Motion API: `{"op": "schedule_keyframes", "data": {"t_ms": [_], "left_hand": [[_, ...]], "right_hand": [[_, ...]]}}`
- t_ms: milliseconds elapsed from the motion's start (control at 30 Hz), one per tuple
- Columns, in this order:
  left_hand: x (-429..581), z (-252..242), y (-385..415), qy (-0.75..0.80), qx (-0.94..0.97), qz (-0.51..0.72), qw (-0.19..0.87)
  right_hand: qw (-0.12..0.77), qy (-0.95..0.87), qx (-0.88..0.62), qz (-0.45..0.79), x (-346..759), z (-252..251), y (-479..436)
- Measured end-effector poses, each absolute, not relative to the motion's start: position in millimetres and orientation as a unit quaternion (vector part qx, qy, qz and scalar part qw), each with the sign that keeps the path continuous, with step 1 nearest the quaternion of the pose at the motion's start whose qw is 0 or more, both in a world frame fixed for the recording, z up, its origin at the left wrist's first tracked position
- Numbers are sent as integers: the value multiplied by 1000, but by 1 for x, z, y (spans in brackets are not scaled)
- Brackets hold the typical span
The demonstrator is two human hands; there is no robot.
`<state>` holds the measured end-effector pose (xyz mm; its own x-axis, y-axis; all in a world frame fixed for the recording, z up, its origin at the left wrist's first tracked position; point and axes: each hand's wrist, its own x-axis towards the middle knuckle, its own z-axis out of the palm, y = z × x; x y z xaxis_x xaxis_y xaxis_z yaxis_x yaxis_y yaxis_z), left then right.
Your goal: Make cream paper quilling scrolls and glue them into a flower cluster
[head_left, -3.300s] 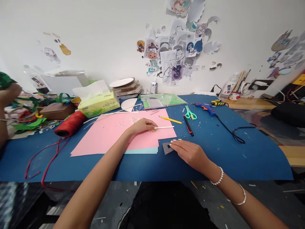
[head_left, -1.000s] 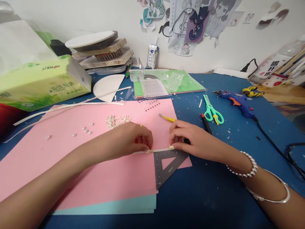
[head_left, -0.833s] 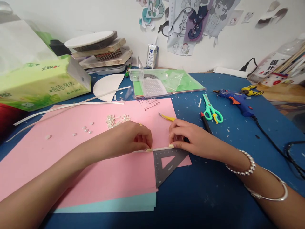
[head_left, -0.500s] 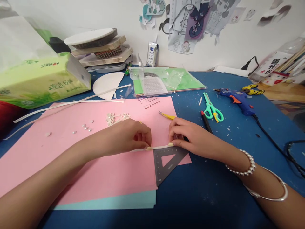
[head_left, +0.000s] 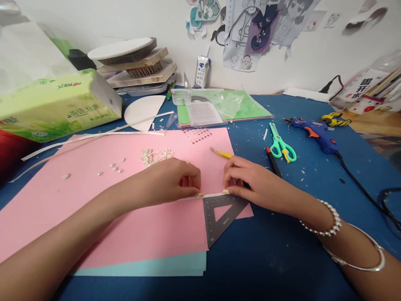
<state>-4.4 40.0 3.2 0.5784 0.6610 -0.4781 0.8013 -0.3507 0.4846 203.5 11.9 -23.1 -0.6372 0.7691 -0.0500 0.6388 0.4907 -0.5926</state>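
Note:
A thin white strip (head_left: 214,195) runs along the top edge of a grey set square (head_left: 223,217), which lies partly on pink paper (head_left: 150,234). Pinched on the strip's left part is my left hand (head_left: 178,177); its thumb and fingertips press together. My right hand (head_left: 242,177) pinches the strip farther right, just above the ruler scale. Beyond my right fingers, yellow-handled tweezers (head_left: 222,153) rest on the paper. Curled white ornaments (head_left: 156,156) lie behind my left hand, and several pearl beads (head_left: 115,168) are scattered to its left.
Turquoise scissors (head_left: 282,144), a black marker (head_left: 273,162) and a blue glue gun (head_left: 316,133) lie at right, its cord trailing down. Long white strips (head_left: 94,136) cross the paper's back left. A tissue pack (head_left: 62,106) and green sheets (head_left: 250,109) stand behind.
My left fingertips have shifted slightly right along the strip. The whole view has moved a little; my right hand keeps its pinch.

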Motion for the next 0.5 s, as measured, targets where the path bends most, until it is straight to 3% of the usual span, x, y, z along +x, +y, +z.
{"op": "schedule_keyframes", "data": {"t_ms": [500], "left_hand": [[-3,-1,38,440,835,-80,320]], "right_hand": [[114,-849,-416,306,203,-22,12]]}}
